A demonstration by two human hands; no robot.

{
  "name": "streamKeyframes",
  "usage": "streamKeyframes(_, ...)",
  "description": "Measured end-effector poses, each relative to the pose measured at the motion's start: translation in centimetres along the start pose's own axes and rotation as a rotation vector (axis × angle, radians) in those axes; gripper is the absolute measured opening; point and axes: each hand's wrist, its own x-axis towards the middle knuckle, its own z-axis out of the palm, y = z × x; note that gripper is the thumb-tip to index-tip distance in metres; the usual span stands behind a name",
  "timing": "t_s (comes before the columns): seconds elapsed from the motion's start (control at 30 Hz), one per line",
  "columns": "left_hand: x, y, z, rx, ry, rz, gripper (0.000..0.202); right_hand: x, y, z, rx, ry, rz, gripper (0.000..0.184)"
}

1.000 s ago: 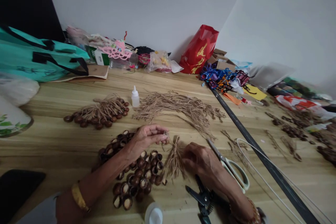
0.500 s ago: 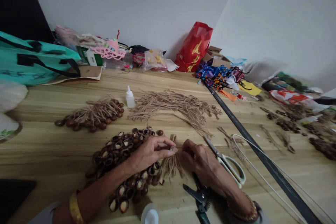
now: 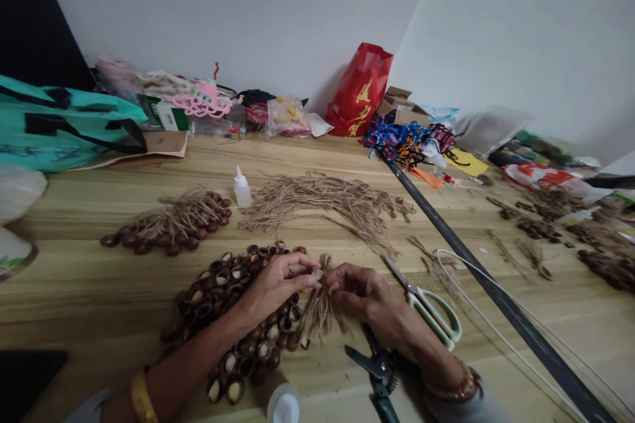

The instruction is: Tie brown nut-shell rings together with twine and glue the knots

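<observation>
My left hand (image 3: 280, 281) reaches over the pile of cut-open brown nut shells (image 3: 213, 304), thumb and fingers pinched on a small pale piece (image 3: 316, 273) whose kind I cannot make out. Facing it, my right hand (image 3: 364, 294) has its fingertips pressed together close to that piece; what they grip is too small to tell. Under and between both hands lies a bundle of brown twine lengths (image 3: 317, 310). Scissors with pale handles (image 3: 421, 301) lie beside my right hand. Dark-handled pruning shears (image 3: 380, 370) lie below its wrist.
Behind the hands lie a long heap of twine (image 3: 327, 201), a small white squeeze bottle (image 3: 242, 187) and whole nuts with twine (image 3: 173, 221). A white-lidded container (image 3: 284, 403) stands at the front edge. A white cable (image 3: 491, 297) crosses the right side. Bags line the wall, including a red one (image 3: 360, 89).
My right hand has moved slightly left, bringing its fingertips nearer the left hand. The left hand still pinches the pale piece. The whole view has shifted a little.
</observation>
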Motion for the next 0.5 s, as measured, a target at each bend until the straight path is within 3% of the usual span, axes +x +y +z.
streamKeyframes(0.1, 0.0, -0.1, -0.1, -0.03, 0.023, -0.011, 0.028, -0.4, -0.3, 0.2, -0.174, 0.014, -0.037, 0.019)
streamKeyframes(0.23, -0.1, 0.2, 0.0, -0.062, 0.015, 0.001, 0.03, -0.8, -1.2, -1.1, -0.523, 0.112, -0.099, 0.007)
streamKeyframes(0.37, -0.1, 0.2, -0.1, -0.061, 0.012, 0.0, 0.029, -1.1, -1.7, -2.8, -0.715, 0.064, -0.011, 0.006)
streamKeyframes(0.5, 0.0, -0.2, 0.0, -0.021, -0.005, -0.004, 0.028, -1.3, -1.8, -2.7, -0.794, 0.035, 0.062, 0.008)
